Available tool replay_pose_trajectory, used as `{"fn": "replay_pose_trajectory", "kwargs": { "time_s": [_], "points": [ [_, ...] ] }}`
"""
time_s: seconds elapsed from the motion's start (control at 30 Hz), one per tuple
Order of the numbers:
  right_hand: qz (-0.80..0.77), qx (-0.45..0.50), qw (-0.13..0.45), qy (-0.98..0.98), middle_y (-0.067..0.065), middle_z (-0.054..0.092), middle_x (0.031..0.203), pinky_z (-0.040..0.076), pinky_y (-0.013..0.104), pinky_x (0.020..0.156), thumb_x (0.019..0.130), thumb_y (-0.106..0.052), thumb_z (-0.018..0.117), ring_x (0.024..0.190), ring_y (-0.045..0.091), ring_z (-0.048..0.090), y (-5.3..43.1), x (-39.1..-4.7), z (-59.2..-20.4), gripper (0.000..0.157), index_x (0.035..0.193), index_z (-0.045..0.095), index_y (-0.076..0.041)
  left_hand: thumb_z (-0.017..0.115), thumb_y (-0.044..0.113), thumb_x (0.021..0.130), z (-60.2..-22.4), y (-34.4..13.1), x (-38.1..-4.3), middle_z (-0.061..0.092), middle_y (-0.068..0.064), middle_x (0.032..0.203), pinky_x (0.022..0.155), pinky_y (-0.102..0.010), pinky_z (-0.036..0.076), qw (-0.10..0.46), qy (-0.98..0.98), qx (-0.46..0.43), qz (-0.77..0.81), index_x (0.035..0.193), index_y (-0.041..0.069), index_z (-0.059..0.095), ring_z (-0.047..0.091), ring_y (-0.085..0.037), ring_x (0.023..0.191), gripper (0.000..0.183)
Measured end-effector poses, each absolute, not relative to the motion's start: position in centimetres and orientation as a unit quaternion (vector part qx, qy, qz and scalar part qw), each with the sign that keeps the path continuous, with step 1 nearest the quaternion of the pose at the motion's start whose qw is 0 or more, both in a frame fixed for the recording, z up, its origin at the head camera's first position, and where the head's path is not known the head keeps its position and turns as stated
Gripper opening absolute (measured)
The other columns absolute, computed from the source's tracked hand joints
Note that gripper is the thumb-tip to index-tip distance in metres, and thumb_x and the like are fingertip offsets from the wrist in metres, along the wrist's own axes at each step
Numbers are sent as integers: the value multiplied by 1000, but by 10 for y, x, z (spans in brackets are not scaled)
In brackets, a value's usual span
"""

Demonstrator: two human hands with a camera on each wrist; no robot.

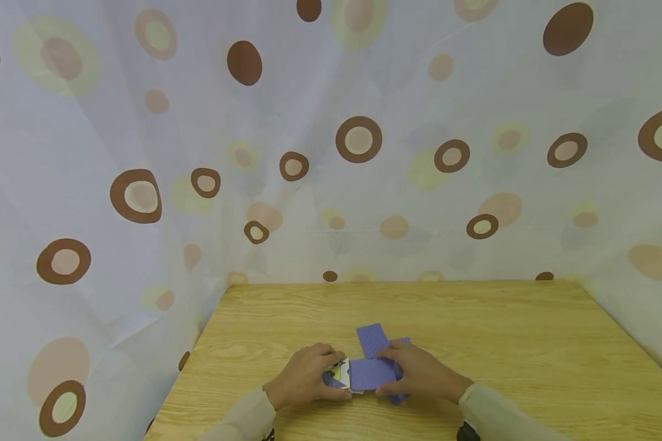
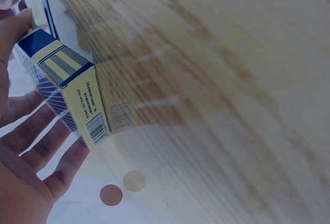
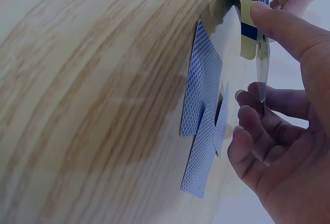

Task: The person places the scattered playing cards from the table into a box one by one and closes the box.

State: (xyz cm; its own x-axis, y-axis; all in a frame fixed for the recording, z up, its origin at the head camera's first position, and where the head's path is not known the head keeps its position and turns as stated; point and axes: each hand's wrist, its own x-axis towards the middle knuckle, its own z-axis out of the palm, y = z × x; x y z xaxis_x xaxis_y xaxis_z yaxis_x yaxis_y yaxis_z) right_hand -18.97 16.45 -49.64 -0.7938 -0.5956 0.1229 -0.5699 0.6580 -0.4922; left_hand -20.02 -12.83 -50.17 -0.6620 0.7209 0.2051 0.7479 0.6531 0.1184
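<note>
My left hand grips a blue and cream playing card box, thumb on one edge and fingers along the other. Its end with a barcode faces the left wrist camera. My right hand pinches a blue-backed playing card between thumb and fingers, right at the box's other end. From the right wrist, this held card appears almost edge-on beside a cream and blue box flap. Loose blue-backed cards lie overlapping on the table beneath and beyond the right hand.
The wooden table reaches back to a pale curtain with brown and yellow circles, which also hangs along both sides. One loose card points toward the table's far edge.
</note>
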Motion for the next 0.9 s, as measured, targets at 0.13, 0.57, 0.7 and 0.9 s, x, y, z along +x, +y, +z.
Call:
{"fn": "replay_pose_trajectory", "kwargs": {
  "time_s": [0.13,0.57,0.7,0.9],
  "points": [
    [-257,-326,30,909,8,61,128,55,41,88,84,-63,76,107,22,62,164,-191,-496,78,134,66,-4,69,72,85,-501,-128,-200,67,1,120,84,-25,54,66,-907,-404,-100,134,13,68,63,-11,107,77],
    [-264,-348,54,898,-4,53,110,45,24,72,86,-56,78,85,7,48,163,-192,-496,74,138,64,-6,70,72,83,-504,-129,-201,67,3,117,80,-23,53,66,-906,-406,-103,133,15,69,62,-8,103,76],
    [-263,-351,58,897,-5,52,110,45,24,72,87,-56,78,86,7,47,162,-192,-495,74,139,64,-5,71,72,83,-503,-129,-200,67,3,117,81,-24,54,68,-906,-406,-101,132,16,69,62,-9,104,75],
    [-265,-348,60,897,-3,53,114,49,27,78,88,-55,77,91,9,50,159,-191,-490,74,139,63,-3,70,72,84,-502,-128,-199,67,2,118,81,-24,54,62,-908,-403,-99,133,15,68,63,-10,105,76]
  ]
}}
